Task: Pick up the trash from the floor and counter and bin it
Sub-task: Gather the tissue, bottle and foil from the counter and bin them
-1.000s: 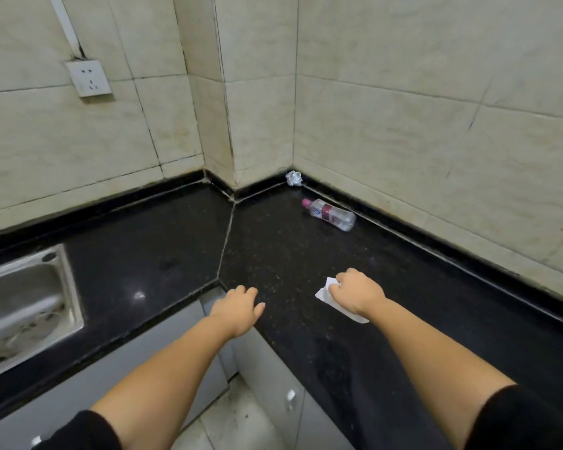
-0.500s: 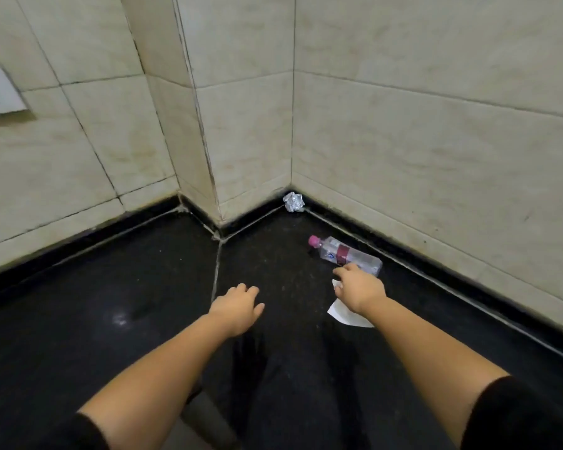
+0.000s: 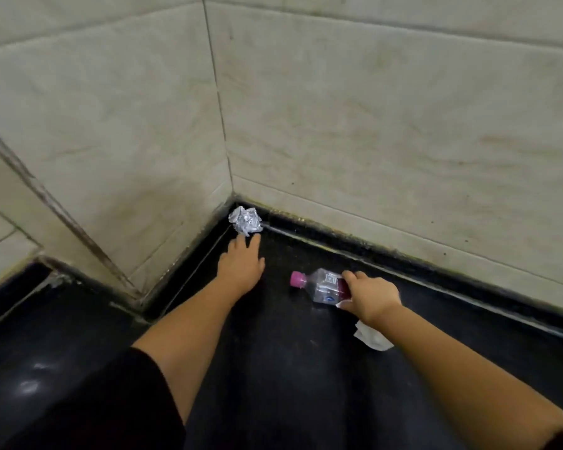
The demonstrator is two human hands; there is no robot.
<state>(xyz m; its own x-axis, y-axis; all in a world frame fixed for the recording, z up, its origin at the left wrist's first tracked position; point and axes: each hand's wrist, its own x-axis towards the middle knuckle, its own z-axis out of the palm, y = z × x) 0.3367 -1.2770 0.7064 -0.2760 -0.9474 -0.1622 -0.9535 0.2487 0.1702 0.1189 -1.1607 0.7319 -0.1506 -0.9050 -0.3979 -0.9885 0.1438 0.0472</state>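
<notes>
Black stone counter: the right hand grips a lying plastic bottle and a white tissue. The left hand, fingers spread, reaches the foil ball in the corner

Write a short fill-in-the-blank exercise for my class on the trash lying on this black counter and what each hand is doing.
1. The foil ball sits in the ____ where the walls meet.
2. The bottle has a ____ cap.
3. The ____ hand closes on the bottle.
4. The left hand reaches toward the ____ ball.

Missing words: corner; pink; right; foil
</notes>
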